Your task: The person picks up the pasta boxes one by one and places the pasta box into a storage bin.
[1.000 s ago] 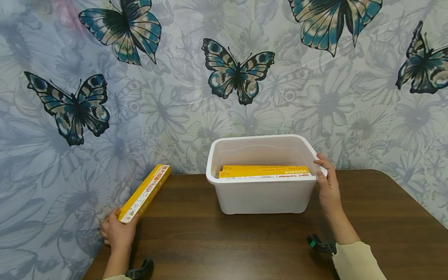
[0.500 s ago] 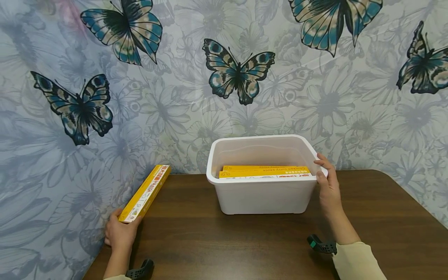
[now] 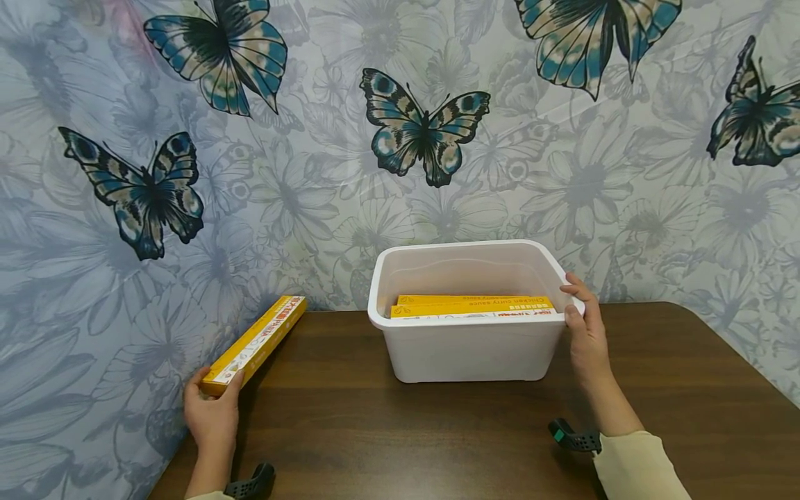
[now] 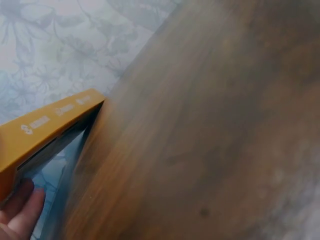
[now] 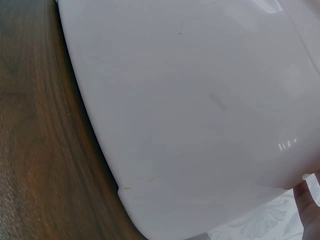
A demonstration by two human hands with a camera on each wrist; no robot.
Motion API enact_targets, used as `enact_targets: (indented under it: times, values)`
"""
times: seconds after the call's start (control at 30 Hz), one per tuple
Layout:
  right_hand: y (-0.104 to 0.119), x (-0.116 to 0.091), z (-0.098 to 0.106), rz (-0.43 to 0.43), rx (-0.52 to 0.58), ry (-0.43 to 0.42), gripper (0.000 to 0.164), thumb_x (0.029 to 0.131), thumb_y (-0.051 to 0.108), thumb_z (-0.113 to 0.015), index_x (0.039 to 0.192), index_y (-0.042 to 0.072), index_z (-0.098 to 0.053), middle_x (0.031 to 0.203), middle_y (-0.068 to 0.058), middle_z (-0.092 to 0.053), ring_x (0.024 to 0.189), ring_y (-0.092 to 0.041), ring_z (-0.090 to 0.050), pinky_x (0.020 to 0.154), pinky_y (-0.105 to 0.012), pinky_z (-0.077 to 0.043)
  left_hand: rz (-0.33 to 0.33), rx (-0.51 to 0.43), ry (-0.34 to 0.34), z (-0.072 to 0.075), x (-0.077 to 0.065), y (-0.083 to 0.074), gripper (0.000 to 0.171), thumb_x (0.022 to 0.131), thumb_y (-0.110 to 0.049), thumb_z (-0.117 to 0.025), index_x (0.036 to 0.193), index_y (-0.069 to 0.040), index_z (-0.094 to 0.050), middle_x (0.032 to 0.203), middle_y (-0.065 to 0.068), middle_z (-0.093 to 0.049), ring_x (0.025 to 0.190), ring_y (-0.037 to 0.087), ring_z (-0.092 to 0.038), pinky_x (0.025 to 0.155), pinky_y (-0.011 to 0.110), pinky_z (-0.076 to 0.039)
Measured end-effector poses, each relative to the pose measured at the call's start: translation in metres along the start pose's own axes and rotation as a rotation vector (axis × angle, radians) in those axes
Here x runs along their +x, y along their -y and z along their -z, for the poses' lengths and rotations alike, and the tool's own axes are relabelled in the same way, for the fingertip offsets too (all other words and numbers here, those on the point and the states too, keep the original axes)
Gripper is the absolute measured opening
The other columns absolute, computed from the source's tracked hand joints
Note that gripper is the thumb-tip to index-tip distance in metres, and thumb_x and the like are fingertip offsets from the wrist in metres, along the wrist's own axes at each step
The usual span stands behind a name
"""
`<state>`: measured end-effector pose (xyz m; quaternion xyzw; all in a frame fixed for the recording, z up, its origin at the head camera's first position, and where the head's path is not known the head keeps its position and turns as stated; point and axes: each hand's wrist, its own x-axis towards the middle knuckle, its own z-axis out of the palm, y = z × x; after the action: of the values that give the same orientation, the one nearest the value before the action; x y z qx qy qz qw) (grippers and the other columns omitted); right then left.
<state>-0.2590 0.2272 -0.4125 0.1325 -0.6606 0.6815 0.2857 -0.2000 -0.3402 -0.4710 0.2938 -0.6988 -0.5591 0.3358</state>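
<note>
At the table's left edge lies a long yellow pasta carton (image 3: 255,343) with a white, red-lettered strip, angled away from me. My left hand (image 3: 211,415) holds its near end, thumb on the right side and fingers on the left. In the left wrist view, fingertips (image 4: 31,206) curl below the carton (image 4: 47,122). A white plastic bin (image 3: 471,351) stands on the table, with several yellow cartons (image 3: 471,305) inside, one reading curry sauce. My right hand (image 3: 586,333) grips the bin's right rim. The right wrist view is mostly the bin's side wall (image 5: 190,110).
The brown wooden table (image 3: 400,437) runs up to a wall covering (image 3: 300,229) printed with flowers and butterflies. Table edges show at the left and at the right. Each wrist wears a dark strap (image 3: 575,437).
The near end of the carton has shifted slightly left and towards me, and the left hand's thumb and fingers now sit further apart around it. The right hand and bin have stayed put.
</note>
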Motion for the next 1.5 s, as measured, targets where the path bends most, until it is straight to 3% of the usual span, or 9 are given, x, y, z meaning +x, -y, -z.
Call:
enact_targets:
  times: [0.07,0.17,0.47,0.6,0.73,0.97,1.17,1.5]
  values:
    - [0.000,0.000,0.000,-0.004,-0.002,0.002,0.040,0.101,0.012,-0.039,0.136,-0.005,-0.041,0.160,-0.001,-0.035,0.151,-0.018,-0.024,0.119,-0.034,-0.018,0.001,-0.066,0.000,-0.001,-0.001,-0.001,0.074,0.085,-0.023,-0.079,0.148,-0.014,-0.042,0.143,0.016,-0.042,0.083,-0.006,-0.052,0.062,0.003,-0.048]
    - [0.000,0.000,-0.001,-0.007,0.001,0.003,0.040,0.101,0.012,-0.039,0.137,-0.005,-0.041,0.160,-0.001,-0.034,0.151,-0.018,-0.023,0.120,-0.034,-0.017,-0.002,-0.138,-0.006,-0.002,-0.002,-0.004,0.072,0.086,-0.017,-0.077,0.148,-0.013,-0.040,0.142,0.017,-0.040,0.081,-0.007,-0.054,0.063,0.006,-0.052]
    - [0.000,-0.001,-0.002,-0.007,0.002,-0.002,0.039,0.101,0.011,-0.039,0.136,-0.005,-0.042,0.159,0.000,-0.036,0.150,-0.017,-0.025,0.119,-0.033,-0.018,0.084,-0.318,0.008,-0.003,-0.002,-0.008,0.071,0.089,-0.015,-0.073,0.150,-0.017,-0.036,0.146,0.010,-0.032,0.105,0.010,-0.055,0.074,0.014,-0.056]
    - [0.000,0.000,-0.003,-0.011,0.001,-0.005,0.039,0.101,0.012,-0.038,0.136,-0.005,-0.042,0.159,0.000,-0.035,0.150,-0.017,-0.025,0.119,-0.033,-0.018,0.117,-0.356,-0.001,-0.003,-0.002,-0.010,0.072,0.089,-0.016,-0.073,0.150,-0.019,-0.035,0.145,0.006,-0.033,0.110,0.014,-0.054,0.076,0.017,-0.057]
    - [0.001,0.000,-0.003,-0.019,0.009,-0.009,0.040,0.101,0.012,-0.039,0.137,-0.005,-0.041,0.160,0.000,-0.035,0.150,-0.017,-0.024,0.120,-0.034,-0.017,0.109,-0.375,-0.009,-0.004,-0.003,-0.013,0.071,0.089,-0.015,-0.072,0.150,-0.018,-0.036,0.146,0.008,-0.032,0.113,0.017,-0.053,0.076,0.018,-0.057]
    - [0.001,0.000,-0.004,-0.019,0.031,-0.008,0.039,0.101,0.011,-0.039,0.136,-0.005,-0.041,0.160,-0.001,-0.035,0.150,-0.018,-0.024,0.120,-0.035,-0.016,0.036,-0.453,-0.046,-0.007,-0.006,-0.019,0.069,0.088,-0.006,-0.072,0.147,-0.016,-0.039,0.132,-0.002,-0.037,0.109,0.016,-0.053,0.072,0.018,-0.058]
    - [0.000,-0.001,-0.003,-0.019,0.037,-0.006,0.039,0.101,0.011,-0.039,0.137,-0.004,-0.042,0.160,-0.001,-0.034,0.150,-0.018,-0.024,0.121,-0.035,-0.015,-0.044,-0.588,-0.026,-0.011,-0.012,-0.038,0.068,0.087,0.000,-0.072,0.146,-0.010,-0.041,0.135,0.000,-0.036,0.109,0.020,-0.056,0.071,0.023,-0.059]
    - [0.001,-0.001,-0.003,-0.025,0.035,-0.016,0.039,0.101,0.011,-0.039,0.137,-0.004,-0.042,0.160,0.000,-0.035,0.150,-0.017,-0.024,0.120,-0.034,-0.016,-0.163,-0.702,0.078,-0.023,-0.034,-0.078,0.060,0.087,-0.001,-0.073,0.140,-0.010,-0.047,0.134,0.002,-0.039,0.107,0.022,-0.062,0.071,0.027,-0.059]
